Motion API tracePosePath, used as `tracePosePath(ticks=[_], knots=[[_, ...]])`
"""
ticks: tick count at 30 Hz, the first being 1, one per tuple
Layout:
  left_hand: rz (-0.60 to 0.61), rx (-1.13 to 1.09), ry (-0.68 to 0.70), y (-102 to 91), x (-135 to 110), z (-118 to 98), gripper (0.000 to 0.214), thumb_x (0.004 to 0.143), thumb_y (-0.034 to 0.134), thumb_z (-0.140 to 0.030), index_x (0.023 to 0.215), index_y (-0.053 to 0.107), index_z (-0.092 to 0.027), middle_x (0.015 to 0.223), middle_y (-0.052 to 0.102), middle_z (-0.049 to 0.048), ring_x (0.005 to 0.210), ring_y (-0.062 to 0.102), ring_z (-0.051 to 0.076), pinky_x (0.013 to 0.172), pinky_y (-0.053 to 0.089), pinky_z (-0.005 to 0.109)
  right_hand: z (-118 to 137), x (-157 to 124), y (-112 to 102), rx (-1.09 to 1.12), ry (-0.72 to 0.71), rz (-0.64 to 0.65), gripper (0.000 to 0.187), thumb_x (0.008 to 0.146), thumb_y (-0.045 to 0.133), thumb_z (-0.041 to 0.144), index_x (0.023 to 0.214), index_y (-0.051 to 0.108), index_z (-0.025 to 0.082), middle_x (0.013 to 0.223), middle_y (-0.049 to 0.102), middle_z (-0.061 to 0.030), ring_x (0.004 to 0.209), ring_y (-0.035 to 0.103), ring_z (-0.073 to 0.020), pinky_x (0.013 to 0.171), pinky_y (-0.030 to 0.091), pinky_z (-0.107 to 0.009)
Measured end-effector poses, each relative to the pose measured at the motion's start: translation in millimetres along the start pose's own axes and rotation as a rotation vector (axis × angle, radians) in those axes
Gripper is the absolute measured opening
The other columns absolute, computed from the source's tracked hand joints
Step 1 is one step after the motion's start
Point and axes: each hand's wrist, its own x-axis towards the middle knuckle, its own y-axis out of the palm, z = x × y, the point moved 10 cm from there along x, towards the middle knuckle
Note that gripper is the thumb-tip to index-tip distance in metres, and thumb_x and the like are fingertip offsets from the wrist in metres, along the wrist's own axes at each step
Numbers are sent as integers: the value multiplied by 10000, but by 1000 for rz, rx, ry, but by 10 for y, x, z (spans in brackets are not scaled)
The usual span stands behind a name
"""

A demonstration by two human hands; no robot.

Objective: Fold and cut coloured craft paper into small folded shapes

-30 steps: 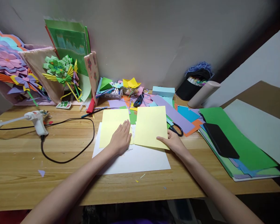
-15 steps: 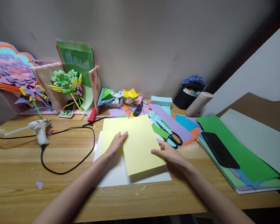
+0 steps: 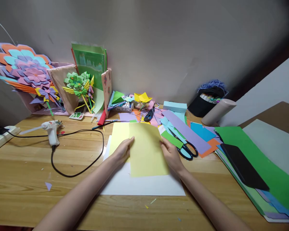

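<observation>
Pinched at both sides

On the wooden table (image 3: 19, 179), a white sheet (image 3: 144, 186) shows at six o'clock of the centrally held upper yellow sheet (image 3: 146, 154). The lower yellow sheet (image 3: 118, 136) peeks out beneath at ten o'clock. At nine, the left hand (image 3: 121, 150) grasps the upper sheet's edge; at three, the right hand (image 3: 172, 155) grasps the opposite edge, near black-handled scissors (image 3: 184, 145).

Centre shows two hands (image 3: 122, 151) (image 3: 172, 156), two yellow sheets (image 3: 146, 154) (image 3: 119, 134), one white sheet (image 3: 144, 186), one cutter (image 3: 149, 114). Left: one glue gun (image 3: 52, 132), one power strip (image 3: 4, 140). Right of centre: one pair of scissors (image 3: 186, 146). Right: one phone (image 3: 245, 166).
</observation>
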Motion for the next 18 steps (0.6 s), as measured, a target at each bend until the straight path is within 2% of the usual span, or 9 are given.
tracePosePath(ticks=[3,6,9,12,15,18], knots=[[81,54,-2,81,-32,-27,130,718,635,-255,759,586,-142,810,655,30,790,613,139,765,454,246,-81,-3,-101,87,27,-60,415,853,367,251,1258,456,237,1224,542,-17,1075,526,-193,904,423,-332],[181,91,-11,208,-75,-9,126,734,610,-221,824,595,-135,857,654,52,816,610,142,755,451,236,-48,10,-143,22,-12,-60,421,852,359,222,1260,457,254,1257,515,-2,1140,480,-184,972,368,-340],[204,119,-22,273,-111,29,201,749,587,-219,927,593,-127,936,653,90,852,614,166,754,459,252,67,5,-81,-80,-105,-8,438,843,351,184,1261,458,263,1294,478,16,1210,408,-167,1037,284,-340],[194,135,-31,289,-135,32,304,740,594,-227,1025,574,-123,1007,643,120,900,612,202,785,463,300,60,-10,-43,-35,-76,6,424,851,351,210,1259,457,256,1289,484,8,1191,431,-171,1023,311,-336],[171,152,-22,260,-132,-20,381,707,637,-213,1071,563,-129,1076,621,130,937,605,215,839,453,335,-111,-22,-205,154,82,-152,402,866,348,301,1248,444,218,1229,535,-49,1118,498,-201,919,423,-343],[194,126,-37,276,-119,-27,385,702,657,-220,1064,575,-118,1110,605,139,972,596,202,914,418,337,-209,-50,-401,335,129,-339,421,876,319,345,1275,360,214,1228,520,-85,1112,501,-205,883,449,-346]])
